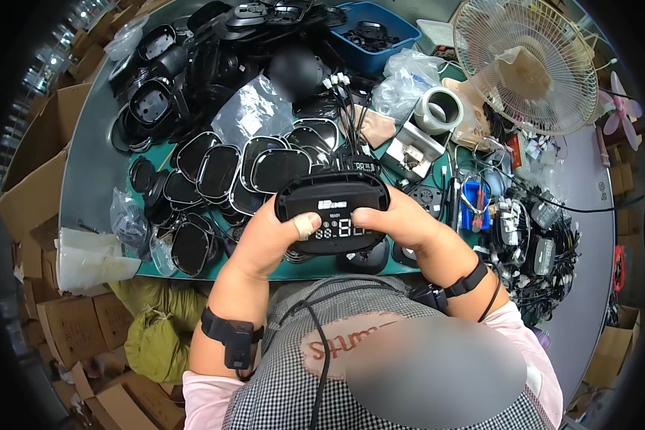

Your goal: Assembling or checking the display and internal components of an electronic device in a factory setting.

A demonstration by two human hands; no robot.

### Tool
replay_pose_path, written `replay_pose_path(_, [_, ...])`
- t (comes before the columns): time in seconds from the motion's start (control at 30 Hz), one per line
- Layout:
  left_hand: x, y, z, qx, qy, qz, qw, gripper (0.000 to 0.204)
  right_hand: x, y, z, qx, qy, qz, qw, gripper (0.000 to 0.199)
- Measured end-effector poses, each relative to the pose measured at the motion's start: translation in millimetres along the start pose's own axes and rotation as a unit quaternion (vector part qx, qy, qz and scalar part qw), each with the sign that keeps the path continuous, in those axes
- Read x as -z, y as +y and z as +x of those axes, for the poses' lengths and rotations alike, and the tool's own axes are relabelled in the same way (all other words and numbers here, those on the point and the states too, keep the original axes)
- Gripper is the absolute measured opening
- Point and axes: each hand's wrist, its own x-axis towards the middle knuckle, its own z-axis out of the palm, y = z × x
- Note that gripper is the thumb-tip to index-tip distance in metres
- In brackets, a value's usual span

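Note:
Both hands hold a black oval housing (331, 189) with a dark display panel bearing white printed markings. It is held over the near edge of the green work mat. My left hand (264, 233) closes round its left side, the thumb lying on the panel with a pale wrap around it. On the opposite side, my right hand (401, 223) grips the rim with its thumb on the panel. The other fingers are hidden beneath the housing. Just beyond it lie several black covers (281, 169) with silvery rims, and another black part (365, 261) rests below its right side.
Black shells (150, 100) pile up at the far left. A blue bin (380, 61) of dark parts stands at the back, with a wire fan (527, 68) to its right. Wires with white connectors (340, 82), a white roll (438, 111) and tangled cables (552, 265) crowd the right.

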Motion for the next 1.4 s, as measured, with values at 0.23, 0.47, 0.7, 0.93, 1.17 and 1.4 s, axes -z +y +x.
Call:
replay_pose_path(0.23, [-10,-14,-13,-0.022,-0.017,0.071,0.997,0.046,5,3,22,0.02,-0.204,0.262,0.943,0.089])
replay_pose_path(0.47, [29,-60,-2,-0.029,0.066,0.132,0.989,0.044,56,11,88,0.033,0.168,0.115,0.979,0.05])
replay_pose_path(0.7, [56,-106,31,0.053,0.045,0.269,0.961,0.046,72,58,125,-0.132,0.138,-0.573,0.797,0.047])
replay_pose_path(0.93, [69,-116,31,0.081,0.022,0.314,0.946,0.049,-31,74,184,0.037,-0.093,-0.681,0.726,0.03])
replay_pose_path(1.17, [78,-120,25,0.058,0.018,0.313,0.948,0.054,-56,110,212,0.031,-0.153,-0.76,0.631,0.02])
replay_pose_path(1.4, [84,-108,27,0.077,0.104,0.156,0.979,0.053,-19,26,127,0.213,-0.106,-0.731,0.64,0.011])
